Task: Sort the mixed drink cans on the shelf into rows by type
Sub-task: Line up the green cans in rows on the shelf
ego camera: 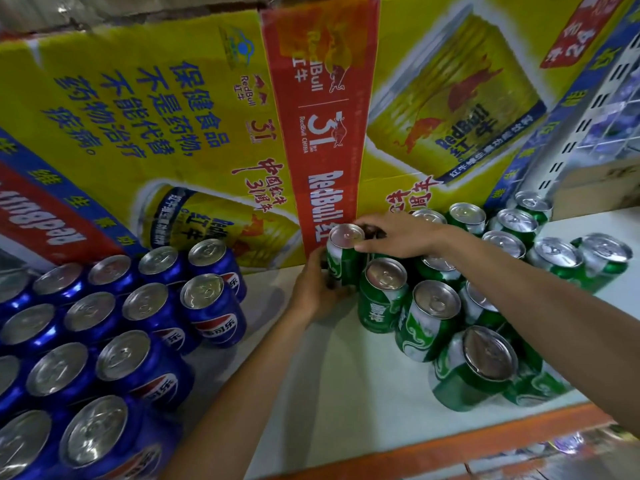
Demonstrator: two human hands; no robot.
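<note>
Two hands close on one green aluminium drink can [341, 258] at the shelf's back, by the yellow carton [173, 133]: left hand [317, 289] cupping its side, right hand [398, 235] over the rim. Smooth, rigid, probably full; side grip suits.

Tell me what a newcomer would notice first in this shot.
Both hands meet on one green can at the back of the shelf, the left hand low, the right hand on top. Blue cans fill the left, green cans the right, before a yellow box.
</note>
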